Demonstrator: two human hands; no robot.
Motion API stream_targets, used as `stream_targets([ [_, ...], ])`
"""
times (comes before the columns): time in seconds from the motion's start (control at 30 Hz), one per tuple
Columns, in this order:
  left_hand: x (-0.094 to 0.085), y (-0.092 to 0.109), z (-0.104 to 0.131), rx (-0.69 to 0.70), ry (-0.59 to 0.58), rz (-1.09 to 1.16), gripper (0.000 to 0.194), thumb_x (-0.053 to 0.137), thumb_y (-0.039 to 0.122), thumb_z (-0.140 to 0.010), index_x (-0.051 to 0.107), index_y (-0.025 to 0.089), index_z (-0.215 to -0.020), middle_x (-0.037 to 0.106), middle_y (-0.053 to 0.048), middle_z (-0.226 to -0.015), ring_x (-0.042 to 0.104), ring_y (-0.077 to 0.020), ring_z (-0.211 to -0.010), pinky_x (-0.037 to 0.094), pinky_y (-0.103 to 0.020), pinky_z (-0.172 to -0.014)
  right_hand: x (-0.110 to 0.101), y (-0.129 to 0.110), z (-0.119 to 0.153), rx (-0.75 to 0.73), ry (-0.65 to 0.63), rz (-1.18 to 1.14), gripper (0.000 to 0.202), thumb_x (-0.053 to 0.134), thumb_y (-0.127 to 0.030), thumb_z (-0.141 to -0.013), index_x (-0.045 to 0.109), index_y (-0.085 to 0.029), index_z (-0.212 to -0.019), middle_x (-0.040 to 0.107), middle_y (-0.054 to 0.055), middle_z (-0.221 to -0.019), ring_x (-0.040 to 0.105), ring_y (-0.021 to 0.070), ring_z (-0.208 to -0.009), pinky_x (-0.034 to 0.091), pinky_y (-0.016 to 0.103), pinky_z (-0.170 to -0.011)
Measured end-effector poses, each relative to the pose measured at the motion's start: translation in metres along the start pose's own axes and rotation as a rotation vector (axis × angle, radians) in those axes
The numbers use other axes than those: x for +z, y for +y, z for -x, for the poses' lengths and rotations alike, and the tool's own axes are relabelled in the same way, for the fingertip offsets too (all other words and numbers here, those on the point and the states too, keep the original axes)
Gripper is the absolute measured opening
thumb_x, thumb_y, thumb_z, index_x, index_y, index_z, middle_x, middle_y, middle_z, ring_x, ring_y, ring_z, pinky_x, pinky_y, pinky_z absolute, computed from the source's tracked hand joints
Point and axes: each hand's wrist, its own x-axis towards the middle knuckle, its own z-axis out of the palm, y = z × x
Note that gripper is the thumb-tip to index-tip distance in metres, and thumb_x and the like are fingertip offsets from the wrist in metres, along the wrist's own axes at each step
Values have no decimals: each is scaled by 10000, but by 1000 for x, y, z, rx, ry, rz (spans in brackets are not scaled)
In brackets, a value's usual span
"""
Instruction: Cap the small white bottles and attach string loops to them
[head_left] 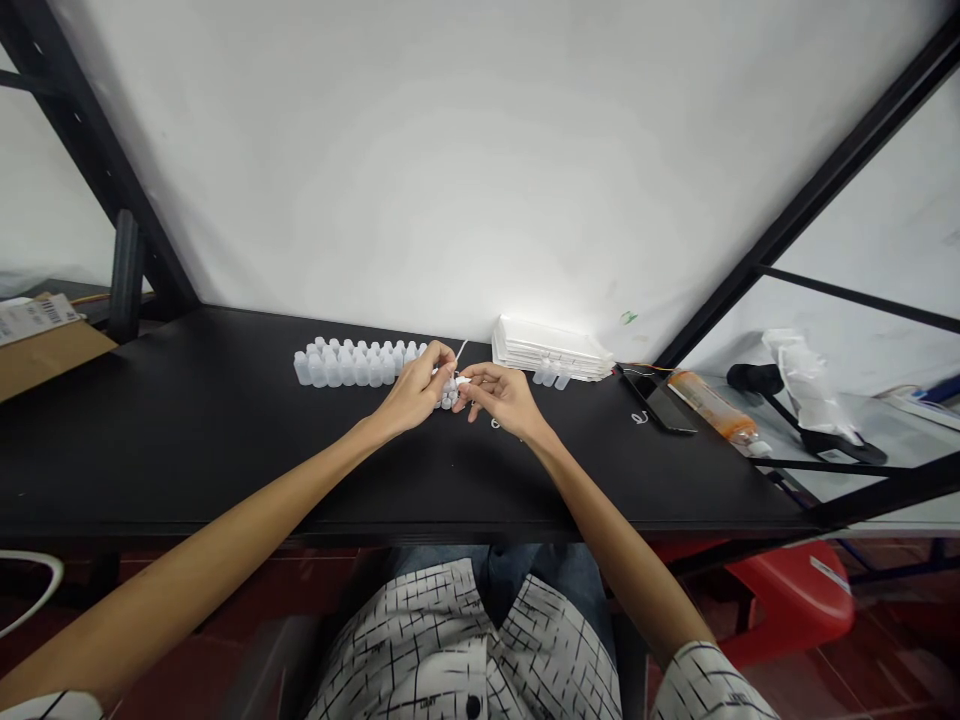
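Small translucent white bottles point(345, 368) with white caps stand in close rows on the black table, left of my hands. My left hand point(421, 388) is closed, thumb and finger pinched at the base of a thin white strip point(462, 349) that sticks up. Facing it, my right hand point(504, 396) pinches a small white piece point(463, 381), too small to name surely. Below and between the fingertips shows a cluster of small white caps point(447, 402), partly hidden by both hands.
A stack of flat white sheets point(551, 347) lies against the wall, with a few small bottles point(551, 374) in front. Farther right are a dark phone point(664, 402) and an orange-labelled plastic bottle point(709, 405). A cardboard box point(52, 355) sits far left, and black frame posts flank the table.
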Motion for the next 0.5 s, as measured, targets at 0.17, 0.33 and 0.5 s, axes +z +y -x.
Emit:
stream_targets([
  [0.17,1,1,-2,-80,4,112,198,458,403,-937,451,207,-915,466,7,-850,418,-93,-623,434,-213,-527,1,-1,0,-22,7,31,361,732,-458,-771,618,-163,-945,641,12,-693,690,180,-674,556,263,-504],
  [0.33,1,-2,-3,-116,-3,175,183,461,392,-928,449,210,-908,462,6,-878,435,-96,-653,421,-181,-510,-1,1,1,-62,12,77,291,695,-399,-808,601,-182,-977,636,21,-763,680,178,-738,539,245,-492],
  [0.5,1,1,-3,-123,-11,214,175,457,373,-924,437,205,-881,471,4,-859,441,-94,-634,404,-176,-486,-3,2,1,-65,-3,88,257,682,-372,-814,588,-183,-959,627,27,-800,669,173,-763,535,240,-499],
])
